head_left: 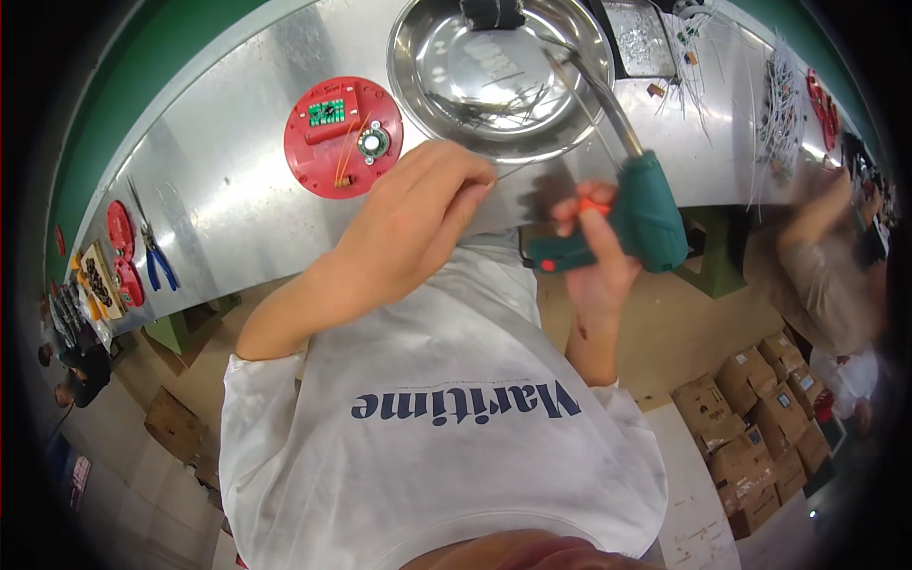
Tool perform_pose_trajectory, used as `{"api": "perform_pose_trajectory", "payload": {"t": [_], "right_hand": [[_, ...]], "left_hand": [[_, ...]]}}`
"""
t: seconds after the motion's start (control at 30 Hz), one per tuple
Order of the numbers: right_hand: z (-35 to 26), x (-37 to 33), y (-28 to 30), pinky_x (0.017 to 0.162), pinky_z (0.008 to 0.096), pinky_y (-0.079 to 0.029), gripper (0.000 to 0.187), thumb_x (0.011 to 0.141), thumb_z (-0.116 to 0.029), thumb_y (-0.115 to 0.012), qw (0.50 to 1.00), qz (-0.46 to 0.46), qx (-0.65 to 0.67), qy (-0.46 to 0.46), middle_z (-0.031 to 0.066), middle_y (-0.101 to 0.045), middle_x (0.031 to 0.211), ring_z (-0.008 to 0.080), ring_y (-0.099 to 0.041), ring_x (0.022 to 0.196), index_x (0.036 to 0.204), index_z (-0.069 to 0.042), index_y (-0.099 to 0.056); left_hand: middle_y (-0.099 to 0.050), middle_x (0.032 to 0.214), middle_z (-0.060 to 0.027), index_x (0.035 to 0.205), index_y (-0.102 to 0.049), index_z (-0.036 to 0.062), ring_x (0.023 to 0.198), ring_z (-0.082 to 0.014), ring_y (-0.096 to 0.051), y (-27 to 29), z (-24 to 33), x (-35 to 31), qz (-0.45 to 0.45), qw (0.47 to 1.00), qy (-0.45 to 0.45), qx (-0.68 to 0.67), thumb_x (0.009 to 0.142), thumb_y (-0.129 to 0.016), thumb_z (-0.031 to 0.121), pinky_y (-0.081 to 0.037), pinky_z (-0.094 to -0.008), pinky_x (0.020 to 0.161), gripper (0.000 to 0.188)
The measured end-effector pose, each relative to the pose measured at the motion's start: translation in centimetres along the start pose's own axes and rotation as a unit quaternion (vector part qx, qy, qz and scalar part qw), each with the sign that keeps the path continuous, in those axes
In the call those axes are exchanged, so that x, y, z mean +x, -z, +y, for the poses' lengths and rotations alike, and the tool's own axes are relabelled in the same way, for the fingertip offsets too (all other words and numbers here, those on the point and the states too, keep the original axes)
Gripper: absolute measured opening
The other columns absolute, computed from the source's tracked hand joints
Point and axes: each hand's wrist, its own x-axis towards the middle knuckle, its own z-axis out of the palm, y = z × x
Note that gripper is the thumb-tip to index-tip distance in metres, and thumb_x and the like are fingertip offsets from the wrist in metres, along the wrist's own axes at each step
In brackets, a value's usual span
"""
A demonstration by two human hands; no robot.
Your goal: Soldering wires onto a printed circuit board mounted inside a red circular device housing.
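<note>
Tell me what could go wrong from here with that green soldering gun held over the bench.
1. The green pistol-shaped soldering gun in the right hand points its long metal tip at the round steel bowl; the tip may touch loose wire offcuts there.
2. The left hand hangs close beside the tip, so a slip could burn it.
3. The red round plastic disc with a green circuit board lies unheld and may slide when touched.

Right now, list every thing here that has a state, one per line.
Right hand: closed around the soldering gun's handle, finger on the orange trigger.
Soldering gun: held up, metal tip pointing at the bowl.
Left hand: fingers pinched together, contents hidden.
Steel bowl: upright, holding wire offcuts.
Red round disc: lying flat, green board facing up.
Blue-handled pliers: lying unused.
</note>
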Motion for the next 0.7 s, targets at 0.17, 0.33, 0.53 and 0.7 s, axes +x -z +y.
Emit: {"api": "perform_pose_trajectory", "payload": {"t": [0.17,0.33,0.53,0.7], "right_hand": [[0.1,0.7,-4.2,0.069,0.0277,-0.050,0.033,0.077,0.011,-0.061,0.998,-0.037,-0.032,-0.048,0.0130,-0.057,0.108,0.0223,-0.064,0.090,0.107,0.000,-0.053],[1.1,1.0,-5.2,0.068,0.0271,-0.049,0.034,0.075,0.012,-0.063,0.992,-0.072,-0.099,-0.039,0.0125,-0.058,0.105,0.0194,-0.062,0.086,0.105,-0.001,-0.055],[1.3,0.8,-6.1,0.072,0.0294,-0.050,0.036,0.072,0.013,-0.065,0.994,-0.061,-0.082,-0.031,0.0125,-0.058,0.104,0.0193,-0.061,0.084,0.104,-0.001,-0.056],[1.7,0.7,-6.4,0.074,0.0301,-0.050,0.038,0.071,0.014,-0.066,0.993,-0.074,-0.095,-0.008,0.0128,-0.058,0.104,0.0194,-0.061,0.084,0.105,-0.001,-0.056]], "left_hand": [[-0.058,0.086,-0.0133,0.092,-0.056,-0.0010,0.078,-0.0306,-0.056,-0.3,0.5,-2.7,0.041,0.998,0.023,-0.051,0.080,-0.062,-0.005,-0.045,-0.0369,0.068,0.015],[-0.060,0.090,-0.0121,0.096,-0.057,-0.0014,0.078,-0.0252,-0.058,-0.1,-0.4,-4.8,0.075,0.995,0.040,-0.043,0.079,-0.063,-0.008,-0.046,-0.0317,0.065,0.019],[-0.060,0.088,-0.0099,0.097,-0.061,0.0004,0.066,-0.0257,-0.057,1.8,-2.8,-6.2,0.181,0.976,0.109,0.046,0.079,-0.069,0.005,-0.048,-0.0352,0.061,0.020],[-0.058,0.084,-0.0075,0.090,-0.065,0.0043,0.062,-0.0200,-0.059,3.2,-6.1,-4.3,0.248,0.948,0.130,0.154,0.082,-0.068,0.008,-0.047,-0.0325,0.054,0.010]]}}
